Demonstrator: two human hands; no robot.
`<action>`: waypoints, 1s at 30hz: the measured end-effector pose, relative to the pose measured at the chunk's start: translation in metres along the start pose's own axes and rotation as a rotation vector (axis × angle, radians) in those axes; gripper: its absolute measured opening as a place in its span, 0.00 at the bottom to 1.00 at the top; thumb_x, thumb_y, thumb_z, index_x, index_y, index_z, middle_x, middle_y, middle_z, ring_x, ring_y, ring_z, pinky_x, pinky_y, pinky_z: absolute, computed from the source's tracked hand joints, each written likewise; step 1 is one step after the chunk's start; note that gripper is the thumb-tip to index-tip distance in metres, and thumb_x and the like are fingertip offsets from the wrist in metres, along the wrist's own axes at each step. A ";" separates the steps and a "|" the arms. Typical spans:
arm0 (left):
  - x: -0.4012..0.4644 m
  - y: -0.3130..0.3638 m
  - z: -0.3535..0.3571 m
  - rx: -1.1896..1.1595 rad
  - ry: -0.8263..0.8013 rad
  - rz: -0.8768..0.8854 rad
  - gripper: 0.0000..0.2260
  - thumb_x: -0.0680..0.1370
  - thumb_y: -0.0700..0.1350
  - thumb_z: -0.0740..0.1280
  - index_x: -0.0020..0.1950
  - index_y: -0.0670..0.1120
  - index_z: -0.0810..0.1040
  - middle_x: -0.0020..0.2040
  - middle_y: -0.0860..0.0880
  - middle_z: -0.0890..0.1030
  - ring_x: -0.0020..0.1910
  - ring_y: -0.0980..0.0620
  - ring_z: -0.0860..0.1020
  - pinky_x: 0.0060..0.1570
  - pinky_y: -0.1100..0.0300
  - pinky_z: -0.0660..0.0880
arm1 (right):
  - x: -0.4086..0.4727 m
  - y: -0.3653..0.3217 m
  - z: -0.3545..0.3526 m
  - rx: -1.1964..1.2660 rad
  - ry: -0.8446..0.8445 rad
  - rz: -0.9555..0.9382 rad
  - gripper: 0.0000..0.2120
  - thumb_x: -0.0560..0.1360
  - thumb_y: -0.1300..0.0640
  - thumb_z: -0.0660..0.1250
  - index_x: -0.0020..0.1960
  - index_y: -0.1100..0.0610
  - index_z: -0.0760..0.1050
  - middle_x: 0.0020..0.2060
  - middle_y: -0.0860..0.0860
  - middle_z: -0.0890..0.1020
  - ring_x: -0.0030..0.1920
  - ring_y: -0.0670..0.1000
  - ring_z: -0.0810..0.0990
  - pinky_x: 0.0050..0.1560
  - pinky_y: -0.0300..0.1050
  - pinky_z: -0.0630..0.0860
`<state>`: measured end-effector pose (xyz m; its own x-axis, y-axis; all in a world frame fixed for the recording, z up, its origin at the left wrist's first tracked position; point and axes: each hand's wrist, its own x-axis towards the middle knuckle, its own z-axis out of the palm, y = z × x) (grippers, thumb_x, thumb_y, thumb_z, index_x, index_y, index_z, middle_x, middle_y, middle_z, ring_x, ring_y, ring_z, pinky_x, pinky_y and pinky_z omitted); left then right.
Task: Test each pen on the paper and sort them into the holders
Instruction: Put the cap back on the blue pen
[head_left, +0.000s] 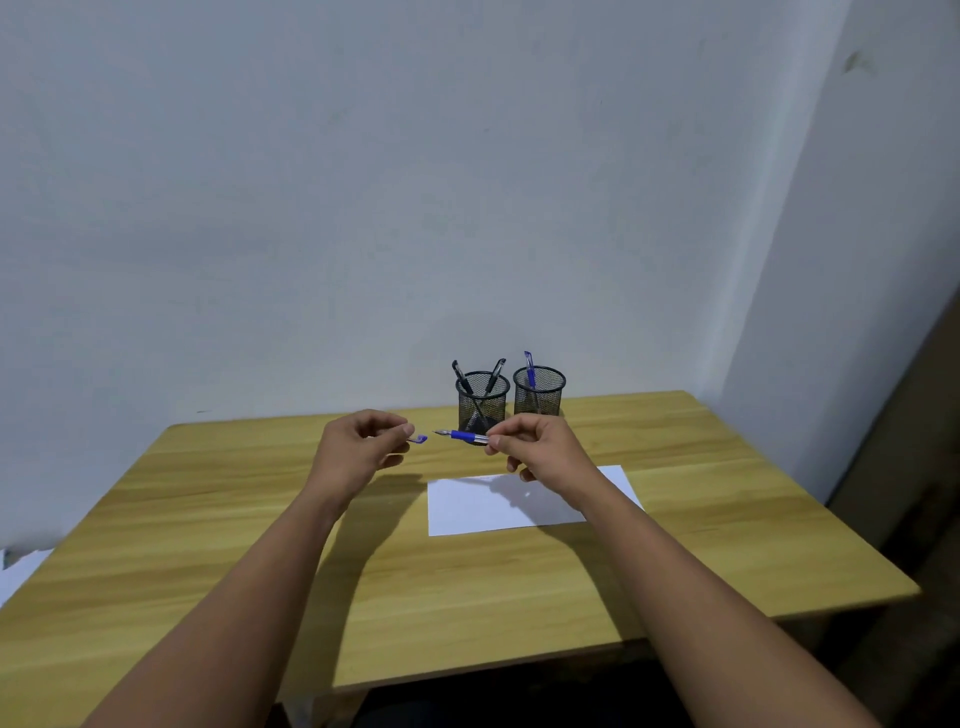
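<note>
My right hand (535, 447) pinches a blue pen (464, 436) held level above the table, its bare tip pointing left. My left hand (363, 447) pinches the pen's blue cap (418, 439), a small gap away from the tip. A white sheet of paper (498, 506) lies on the wooden table (260, 519) below my right hand. At the back stand two black mesh holders: the left holder (482, 402) has two black pens (493, 374), the right holder (539, 392) has one blue pen (529, 368).
A grey wall rises right behind the holders and a second wall closes the right side. Something white (21, 571) shows past the table's left edge. The table's front edge runs under my forearms.
</note>
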<state>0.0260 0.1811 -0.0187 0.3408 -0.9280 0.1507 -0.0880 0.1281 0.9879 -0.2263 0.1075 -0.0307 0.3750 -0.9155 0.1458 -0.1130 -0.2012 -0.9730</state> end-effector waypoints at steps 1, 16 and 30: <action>0.000 -0.002 0.003 0.045 0.007 0.000 0.04 0.77 0.39 0.74 0.49 0.38 0.83 0.44 0.41 0.83 0.44 0.46 0.86 0.46 0.54 0.83 | -0.001 0.002 -0.002 0.001 0.016 0.005 0.03 0.80 0.64 0.74 0.51 0.58 0.86 0.45 0.58 0.90 0.32 0.47 0.78 0.31 0.40 0.73; -0.005 -0.018 0.019 0.168 0.064 -0.015 0.07 0.73 0.39 0.77 0.47 0.39 0.82 0.37 0.42 0.84 0.37 0.47 0.85 0.43 0.46 0.84 | -0.007 0.016 -0.011 0.025 0.073 0.051 0.03 0.80 0.63 0.75 0.52 0.59 0.86 0.41 0.50 0.89 0.32 0.45 0.80 0.31 0.38 0.73; -0.002 -0.013 0.022 0.078 -0.081 -0.076 0.04 0.78 0.37 0.72 0.50 0.38 0.86 0.44 0.44 0.85 0.43 0.50 0.81 0.52 0.53 0.82 | -0.008 0.016 -0.008 -0.103 -0.011 0.058 0.07 0.77 0.62 0.77 0.55 0.59 0.88 0.41 0.53 0.86 0.31 0.42 0.79 0.33 0.40 0.73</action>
<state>0.0059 0.1739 -0.0331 0.2729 -0.9596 0.0691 -0.1383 0.0319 0.9899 -0.2385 0.1087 -0.0462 0.3747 -0.9231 0.0869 -0.2283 -0.1828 -0.9563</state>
